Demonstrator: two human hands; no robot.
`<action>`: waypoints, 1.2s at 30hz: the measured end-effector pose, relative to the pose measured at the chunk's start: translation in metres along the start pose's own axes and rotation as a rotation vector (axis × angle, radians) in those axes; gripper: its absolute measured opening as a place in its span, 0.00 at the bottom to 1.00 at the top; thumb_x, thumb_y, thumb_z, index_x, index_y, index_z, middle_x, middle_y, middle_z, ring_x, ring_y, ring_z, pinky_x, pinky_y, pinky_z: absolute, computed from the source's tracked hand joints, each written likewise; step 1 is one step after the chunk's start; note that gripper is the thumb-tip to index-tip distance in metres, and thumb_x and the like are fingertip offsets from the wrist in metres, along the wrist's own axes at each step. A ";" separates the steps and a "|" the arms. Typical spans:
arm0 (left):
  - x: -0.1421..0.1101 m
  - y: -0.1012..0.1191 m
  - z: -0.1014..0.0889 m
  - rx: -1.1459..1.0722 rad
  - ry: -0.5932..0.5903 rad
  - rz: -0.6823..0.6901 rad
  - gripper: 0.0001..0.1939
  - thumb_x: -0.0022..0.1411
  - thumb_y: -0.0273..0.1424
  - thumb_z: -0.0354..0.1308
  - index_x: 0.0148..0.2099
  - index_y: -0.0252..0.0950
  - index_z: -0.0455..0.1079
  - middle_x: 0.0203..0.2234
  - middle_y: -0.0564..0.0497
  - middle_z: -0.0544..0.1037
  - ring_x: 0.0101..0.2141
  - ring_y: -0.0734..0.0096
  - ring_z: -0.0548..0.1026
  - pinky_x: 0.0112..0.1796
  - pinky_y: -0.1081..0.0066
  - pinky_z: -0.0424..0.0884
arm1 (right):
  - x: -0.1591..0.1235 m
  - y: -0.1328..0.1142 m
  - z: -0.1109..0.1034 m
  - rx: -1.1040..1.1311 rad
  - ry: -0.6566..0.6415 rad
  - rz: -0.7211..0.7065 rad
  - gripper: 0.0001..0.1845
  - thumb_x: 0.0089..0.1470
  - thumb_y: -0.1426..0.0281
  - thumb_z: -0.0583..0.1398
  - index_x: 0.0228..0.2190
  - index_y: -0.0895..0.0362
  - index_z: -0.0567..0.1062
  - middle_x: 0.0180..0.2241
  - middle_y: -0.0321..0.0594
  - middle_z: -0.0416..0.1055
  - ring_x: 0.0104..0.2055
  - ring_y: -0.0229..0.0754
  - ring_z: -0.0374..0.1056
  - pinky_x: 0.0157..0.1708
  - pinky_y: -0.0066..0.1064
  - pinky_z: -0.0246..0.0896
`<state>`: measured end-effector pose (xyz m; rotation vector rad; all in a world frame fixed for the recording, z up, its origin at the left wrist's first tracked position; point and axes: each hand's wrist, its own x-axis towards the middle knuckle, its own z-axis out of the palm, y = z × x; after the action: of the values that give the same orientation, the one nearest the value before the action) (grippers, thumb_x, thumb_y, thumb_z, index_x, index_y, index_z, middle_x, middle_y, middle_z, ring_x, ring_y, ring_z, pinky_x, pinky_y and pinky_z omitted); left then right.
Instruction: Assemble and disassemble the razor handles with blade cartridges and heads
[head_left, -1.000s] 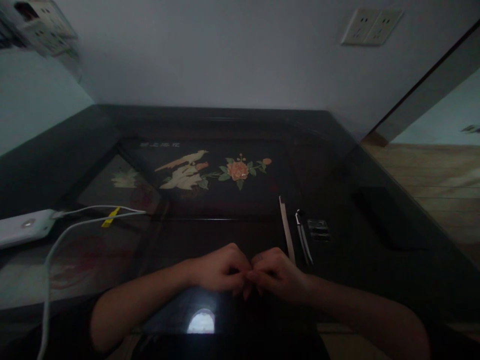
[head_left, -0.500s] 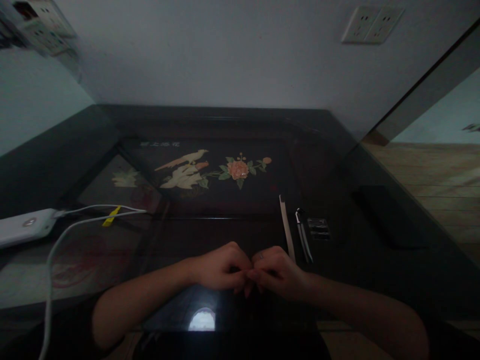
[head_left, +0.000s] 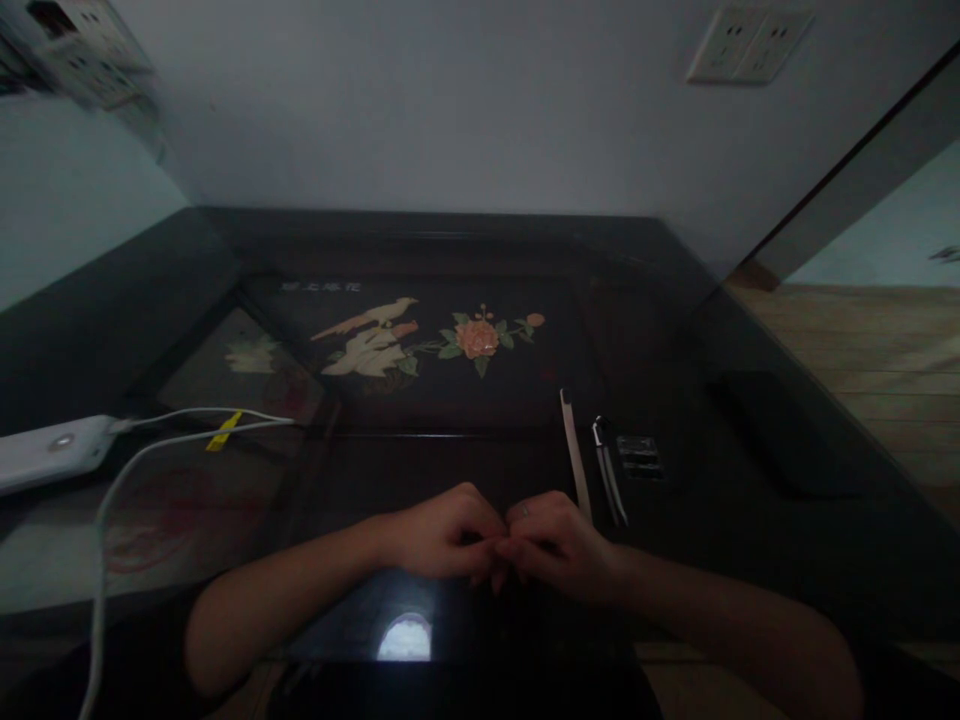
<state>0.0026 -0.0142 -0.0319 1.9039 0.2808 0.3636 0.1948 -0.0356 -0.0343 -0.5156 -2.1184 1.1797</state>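
Observation:
My left hand (head_left: 448,532) and my right hand (head_left: 559,545) meet above the front of the dark glossy table. Their fingers are curled in and press against each other, and nothing shows between them. A ring sits on a finger of my right hand. Just beyond that hand lies a thin beige strip with a dark tip (head_left: 574,445). Beside it is a slim black-and-silver tool (head_left: 609,470), its kind unclear in the dim light. Further right lies a small clear packet with dark bars (head_left: 640,458).
A white device (head_left: 52,455) with a white cable (head_left: 120,490) and yellow tag lies at the left. A flat black object (head_left: 784,435) rests at the right. Birds and a flower (head_left: 476,338) decorate the tabletop. Wall sockets (head_left: 750,42) are behind.
Both hands stay together in the same place. Only the view has shifted very slightly.

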 end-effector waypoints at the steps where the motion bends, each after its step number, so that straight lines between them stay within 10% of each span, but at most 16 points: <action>1: 0.000 0.000 0.000 0.000 -0.002 -0.007 0.30 0.70 0.45 0.38 0.29 0.31 0.73 0.16 0.46 0.75 0.20 0.74 0.73 0.26 0.76 0.67 | 0.000 0.000 0.000 0.001 0.007 -0.003 0.29 0.65 0.61 0.49 0.16 0.59 0.70 0.15 0.33 0.63 0.19 0.31 0.61 0.21 0.21 0.54; 36: 0.002 0.004 0.000 -0.004 0.021 -0.021 0.31 0.69 0.46 0.38 0.28 0.32 0.72 0.17 0.46 0.75 0.20 0.73 0.73 0.26 0.76 0.68 | 0.002 -0.003 -0.001 -0.071 0.034 -0.009 0.27 0.66 0.63 0.50 0.17 0.59 0.70 0.16 0.33 0.63 0.20 0.31 0.60 0.21 0.22 0.52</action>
<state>0.0044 -0.0152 -0.0276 1.8927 0.3137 0.3696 0.1945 -0.0351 -0.0308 -0.5534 -2.1374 1.0859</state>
